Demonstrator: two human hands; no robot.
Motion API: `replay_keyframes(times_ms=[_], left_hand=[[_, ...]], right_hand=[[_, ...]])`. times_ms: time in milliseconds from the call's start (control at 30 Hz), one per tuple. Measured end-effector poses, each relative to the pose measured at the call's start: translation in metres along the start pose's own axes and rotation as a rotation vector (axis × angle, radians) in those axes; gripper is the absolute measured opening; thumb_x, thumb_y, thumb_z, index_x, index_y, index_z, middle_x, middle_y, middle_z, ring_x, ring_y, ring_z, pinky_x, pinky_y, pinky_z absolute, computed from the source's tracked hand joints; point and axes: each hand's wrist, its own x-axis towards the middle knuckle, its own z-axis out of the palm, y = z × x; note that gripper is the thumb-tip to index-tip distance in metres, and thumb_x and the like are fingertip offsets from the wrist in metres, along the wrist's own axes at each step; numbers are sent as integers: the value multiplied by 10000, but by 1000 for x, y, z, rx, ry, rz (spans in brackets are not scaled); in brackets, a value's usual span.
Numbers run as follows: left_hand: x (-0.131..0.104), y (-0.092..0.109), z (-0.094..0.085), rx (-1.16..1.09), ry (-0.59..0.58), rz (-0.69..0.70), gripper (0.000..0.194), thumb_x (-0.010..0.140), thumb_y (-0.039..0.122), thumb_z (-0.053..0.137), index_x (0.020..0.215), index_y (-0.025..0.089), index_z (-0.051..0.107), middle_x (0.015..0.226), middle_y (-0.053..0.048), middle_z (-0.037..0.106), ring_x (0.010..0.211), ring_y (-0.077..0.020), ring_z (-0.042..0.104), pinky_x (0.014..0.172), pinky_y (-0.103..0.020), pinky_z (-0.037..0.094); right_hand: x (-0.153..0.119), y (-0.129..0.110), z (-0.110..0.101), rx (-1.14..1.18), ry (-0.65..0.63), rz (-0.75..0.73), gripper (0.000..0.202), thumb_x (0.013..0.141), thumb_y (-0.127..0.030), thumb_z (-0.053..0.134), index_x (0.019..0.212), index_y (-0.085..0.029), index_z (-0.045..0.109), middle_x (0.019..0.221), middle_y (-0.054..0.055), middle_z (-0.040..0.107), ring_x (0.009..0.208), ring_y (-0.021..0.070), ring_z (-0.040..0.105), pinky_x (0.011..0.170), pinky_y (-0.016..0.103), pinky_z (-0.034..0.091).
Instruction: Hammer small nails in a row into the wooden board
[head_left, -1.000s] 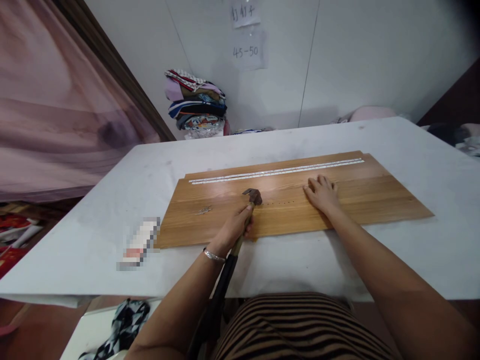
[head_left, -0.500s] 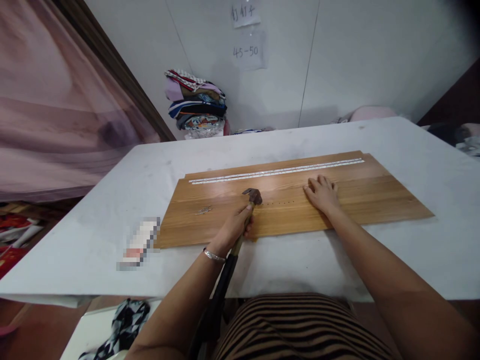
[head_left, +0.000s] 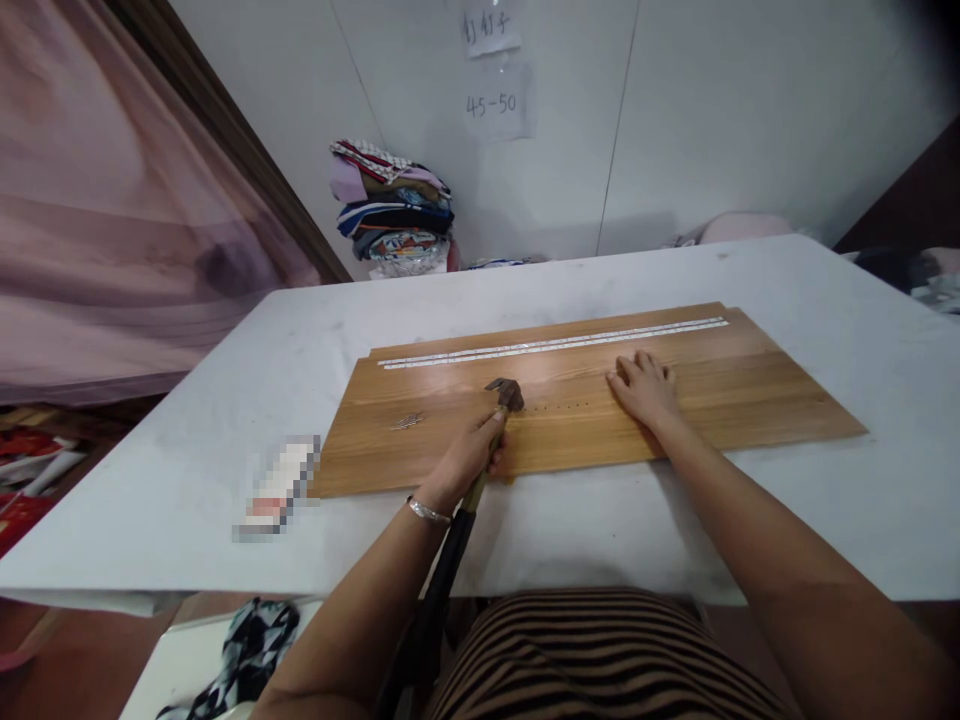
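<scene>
My left hand (head_left: 471, 455) is wrapped round the upper handle of a claw hammer (head_left: 510, 393), close below its rusty head. The head is at the left end of a row of small dark dots (head_left: 566, 406) on the wooden board (head_left: 757, 390); whether it touches the board I cannot tell. Fingers spread, my right hand (head_left: 645, 390) lies on the board to the right of the row. A small pile of nails (head_left: 409, 421) lies on the board's left part. Two pale marked strips (head_left: 555, 343) run along its far side.
The board lies on a white-covered table (head_left: 187, 440). A blurred-out flat object (head_left: 281, 485) is left of the board. Behind the table stands a stack of folded clothes (head_left: 394, 205). Patterned cloth (head_left: 259, 640) lies below the near edge at left.
</scene>
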Motion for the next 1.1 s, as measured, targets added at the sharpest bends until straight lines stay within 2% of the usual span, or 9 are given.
replay_keyframes(times_ms=[400, 633, 1100], left_hand=[[-1, 1, 1, -12, 6, -13, 394, 814, 566, 572, 844, 178, 508, 645, 40, 503, 424, -51, 412, 355, -175, 311], [2, 0, 0, -29, -1, -3, 391, 815, 563, 577, 881, 181, 524, 645, 41, 508, 421, -52, 408, 353, -175, 299], [-2, 3, 2, -13, 1, -3, 410, 800, 583, 586, 826, 181, 509, 661, 38, 512, 431, -47, 411, 365, -178, 311]], right_hand=[[-1, -1, -1, -17, 4, -8, 489, 952, -488, 320, 1242, -218, 607, 1385, 162, 510, 1297, 305, 400, 1044, 544, 283], [-1, -2, -3, -3, -13, 12, 494, 950, -480, 332, 1271, -212, 595, 1424, 170, 478, 1349, 311, 354, 1067, 557, 257], [-1, -2, -3, -17, -10, 2, 489, 950, -487, 325, 1251, -220, 604, 1390, 158, 502, 1320, 306, 371, 1052, 541, 272]])
